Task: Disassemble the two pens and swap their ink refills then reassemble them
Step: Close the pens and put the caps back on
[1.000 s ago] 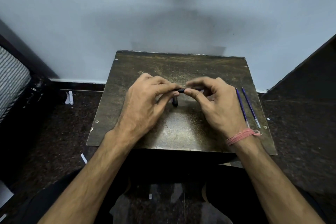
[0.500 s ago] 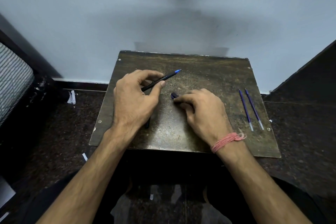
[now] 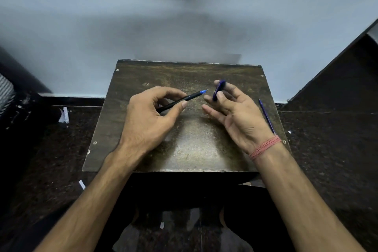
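Now my right hand (image 3: 235,112) has lifted the small dark-blue plastic pen cap (image 3: 218,90) off the worn brown bench (image 3: 184,149), fingers pinching it; my left hand (image 3: 151,114) still grips the slim black blue-tipped pen (image 3: 184,99), so capping looks next.

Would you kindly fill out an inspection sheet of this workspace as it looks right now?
Surface: small dark worn table, scuffed, screws at the corners.
Job's things: black pen with blue tip, pointing up and right; blue cap; blue refill lying near the table's right edge, partly hidden by the right hand.
Clutter: white paper scraps on the dark floor.
Hands: left hand grips the black pen; right hand, palm up, pinches the blue cap at its fingertips; red thread band on the right wrist.
Cables: nothing seen.
Surroundings: pale wall, dark stone floor.
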